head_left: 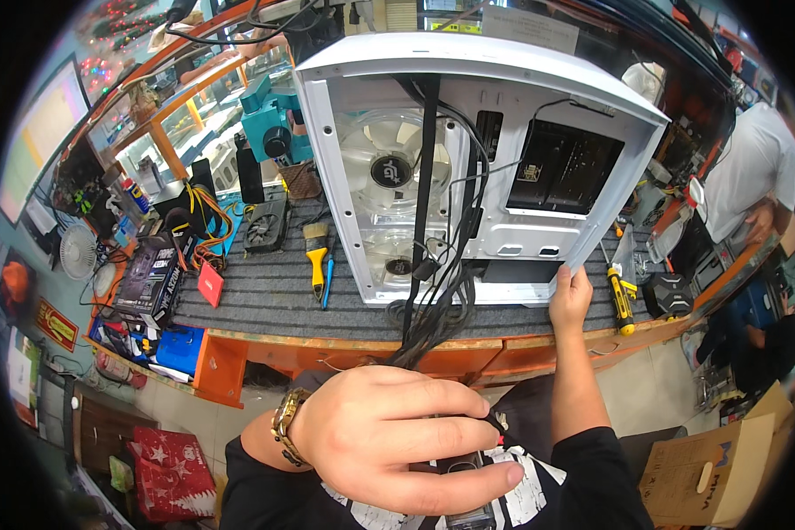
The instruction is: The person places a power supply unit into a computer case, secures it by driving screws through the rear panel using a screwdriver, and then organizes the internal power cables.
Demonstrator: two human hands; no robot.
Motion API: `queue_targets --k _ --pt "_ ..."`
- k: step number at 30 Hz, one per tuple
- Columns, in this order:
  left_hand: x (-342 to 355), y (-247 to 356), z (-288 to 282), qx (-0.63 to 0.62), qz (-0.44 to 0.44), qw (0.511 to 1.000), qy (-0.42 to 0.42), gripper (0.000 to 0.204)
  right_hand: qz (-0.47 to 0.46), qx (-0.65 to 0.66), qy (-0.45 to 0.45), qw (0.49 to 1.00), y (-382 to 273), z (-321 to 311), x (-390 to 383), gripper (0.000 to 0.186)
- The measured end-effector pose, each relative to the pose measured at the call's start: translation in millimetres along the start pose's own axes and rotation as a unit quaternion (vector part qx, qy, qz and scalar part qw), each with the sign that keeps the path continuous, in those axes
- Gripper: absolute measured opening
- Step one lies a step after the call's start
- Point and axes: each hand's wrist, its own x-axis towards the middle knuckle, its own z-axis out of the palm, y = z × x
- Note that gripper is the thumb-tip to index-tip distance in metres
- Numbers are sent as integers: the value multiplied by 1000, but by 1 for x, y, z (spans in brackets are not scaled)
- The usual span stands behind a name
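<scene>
A white computer case (503, 238) stands open-sided on the grey mat, showing clear fans (389, 159) and a dark cut-out panel. A bundle of black cables (437, 309) hangs out of it toward me. My left hand (406, 437), with a gold watch on the wrist, is closed around the near end of that bundle, close to my chest. My right hand (571, 296) grips the case's lower right corner at the bench edge.
On the grey mat (265, 291) lie a yellow-handled brush (316, 256), a graphics card (267, 225), boxes and a red card at left, and a yellow-black screwdriver (621, 300) at right. Another person in a white shirt (751, 168) stands far right. A cardboard box (715, 468) sits on the floor.
</scene>
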Motion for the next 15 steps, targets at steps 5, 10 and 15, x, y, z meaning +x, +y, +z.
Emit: queue_targets --k 5,10,15 --pt "-2 -2 9 -31 -11 999 -24 24 5 18 -6 1000 -7 4 -1 41" --pt "-4 -2 14 -56 -20 998 -28 23 -2 31 4 1000 -5 6 -1 41" --pt "-5 -2 13 -54 -15 998 -32 23 6 31 5 999 -4 5 -2 40"
